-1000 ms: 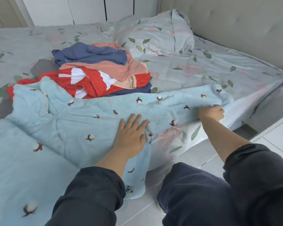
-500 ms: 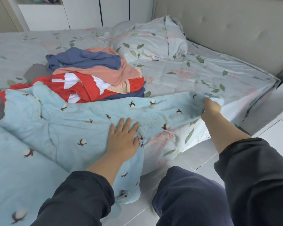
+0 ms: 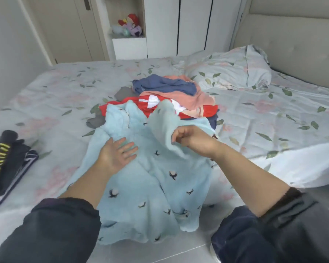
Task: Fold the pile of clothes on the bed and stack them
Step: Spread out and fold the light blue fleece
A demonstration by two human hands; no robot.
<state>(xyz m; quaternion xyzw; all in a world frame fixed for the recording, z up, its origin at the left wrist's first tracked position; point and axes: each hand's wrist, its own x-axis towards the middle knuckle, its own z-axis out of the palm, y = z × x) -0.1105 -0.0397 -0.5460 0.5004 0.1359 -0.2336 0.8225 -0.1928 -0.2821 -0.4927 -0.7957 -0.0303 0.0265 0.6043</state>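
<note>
- Bed (image 3: 65,95): fills most of the view, under a sheet printed with leaves and flowers; padded headboard (image 3: 302,44) at 2 o'clock.
- Blue garment (image 3: 141,186): light blue fleece with small dark motifs, spread at the bed's near edge in the centre. Its hem hangs over the edge toward 6 o'clock, and one flap is raised at its 1 o'clock.
- Pillow (image 3: 235,71): same print, at 2 o'clock from the garment.
- Pile of clothes (image 3: 179,95): unfolded, at 12 o'clock from the garment and touching its far edge; navy on top, peach, red and white beneath.
- Dark clothes (image 3: 8,158): folded stack with yellow marks, at 9 o'clock, well apart from the garment.
- Left hand (image 3: 116,154): released, palm down, fingers spread, pressing the garment flat.
- Right hand (image 3: 188,137): grasping the raised flap, fingers curled round its edge.
- Plush toys (image 3: 127,25): in a shelf niche at 12 o'clock.
</note>
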